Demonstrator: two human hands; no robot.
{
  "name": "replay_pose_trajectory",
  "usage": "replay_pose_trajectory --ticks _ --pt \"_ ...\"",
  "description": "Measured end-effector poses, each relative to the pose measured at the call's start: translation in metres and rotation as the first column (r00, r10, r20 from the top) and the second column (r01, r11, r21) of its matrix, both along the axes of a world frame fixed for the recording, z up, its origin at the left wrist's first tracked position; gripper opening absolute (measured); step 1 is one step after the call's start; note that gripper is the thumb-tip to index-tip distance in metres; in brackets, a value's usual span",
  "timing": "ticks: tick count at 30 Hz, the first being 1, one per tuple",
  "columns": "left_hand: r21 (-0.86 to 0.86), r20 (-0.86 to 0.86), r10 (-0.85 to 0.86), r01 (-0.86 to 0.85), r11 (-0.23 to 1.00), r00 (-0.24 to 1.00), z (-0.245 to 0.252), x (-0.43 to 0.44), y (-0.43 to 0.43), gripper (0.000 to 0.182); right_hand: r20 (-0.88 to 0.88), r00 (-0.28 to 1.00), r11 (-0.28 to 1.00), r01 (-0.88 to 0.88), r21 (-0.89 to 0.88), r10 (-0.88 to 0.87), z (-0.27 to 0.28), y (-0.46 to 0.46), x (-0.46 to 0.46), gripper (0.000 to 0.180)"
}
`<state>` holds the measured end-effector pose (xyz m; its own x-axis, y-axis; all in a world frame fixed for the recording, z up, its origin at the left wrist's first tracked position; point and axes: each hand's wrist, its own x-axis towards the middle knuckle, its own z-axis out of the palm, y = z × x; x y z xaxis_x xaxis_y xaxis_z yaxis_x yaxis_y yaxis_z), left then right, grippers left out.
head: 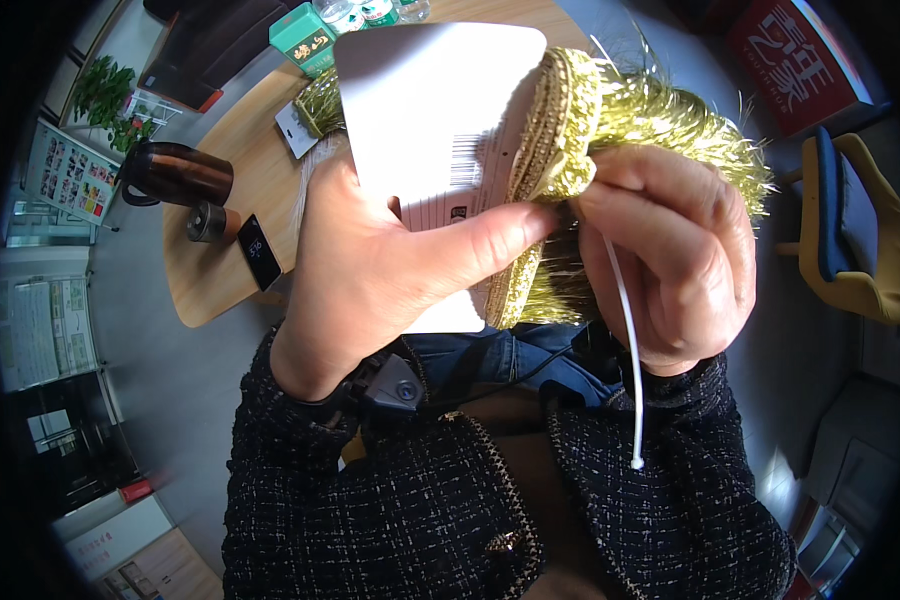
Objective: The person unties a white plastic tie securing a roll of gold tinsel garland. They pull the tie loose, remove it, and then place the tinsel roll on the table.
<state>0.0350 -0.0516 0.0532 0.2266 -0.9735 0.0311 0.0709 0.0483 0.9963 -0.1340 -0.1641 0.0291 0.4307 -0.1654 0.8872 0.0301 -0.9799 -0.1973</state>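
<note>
My left hand (397,255) grips a white printed card (427,97) together with the braided gold edge (562,112) of a tinsel piece, its thumb lying across them. Gold metallic fringe (675,112) spreads out behind, towards the right. The fingertips of my right hand (667,240) pinch the gold trim beside the left thumb. A thin white plastic tie (630,360) with a small knob at its lower end hangs from the right fingers; where its upper end goes is hidden.
On the wooden table (210,285) are a dark kettle (180,174), a lidded jar (210,223), a phone (259,252), a green box (300,41), water bottles (367,11), and another carded tinsel piece (319,109). A yellow chair (855,225) stands at the right.
</note>
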Motion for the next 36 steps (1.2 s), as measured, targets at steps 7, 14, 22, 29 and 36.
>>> replay_pose_trajectory --ticks 7,14,22,29,36 --pt "0.039 0.062 0.027 -0.03 0.999 0.998 -0.004 0.006 -0.003 0.038 0.025 0.999 0.994 0.026 0.102 -0.029 -0.006 0.003 0.003 0.036" --pt "-0.064 0.037 0.09 -0.088 0.994 0.995 -0.012 0.003 -0.007 0.025 -0.031 0.999 0.999 0.041 0.016 -0.041 -0.007 -0.003 0.004 0.028" --pt "-0.021 -0.016 0.12 -0.12 0.993 0.993 -0.02 0.01 -0.012 0.024 -0.084 0.996 1.0 0.007 0.017 -0.005 -0.009 -0.002 -0.002 0.031" --pt "-0.152 0.22 0.184 -0.153 0.976 0.958 -0.015 0.004 -0.009 0.024 0.103 0.994 0.996 -0.051 0.077 0.043 -0.017 -0.006 0.004 0.03" --pt "-0.135 0.111 0.157 -0.141 0.981 0.981 -0.013 -0.001 -0.01 0.022 0.067 0.998 1.0 -0.02 -0.006 0.021 -0.018 -0.008 0.01 0.023"
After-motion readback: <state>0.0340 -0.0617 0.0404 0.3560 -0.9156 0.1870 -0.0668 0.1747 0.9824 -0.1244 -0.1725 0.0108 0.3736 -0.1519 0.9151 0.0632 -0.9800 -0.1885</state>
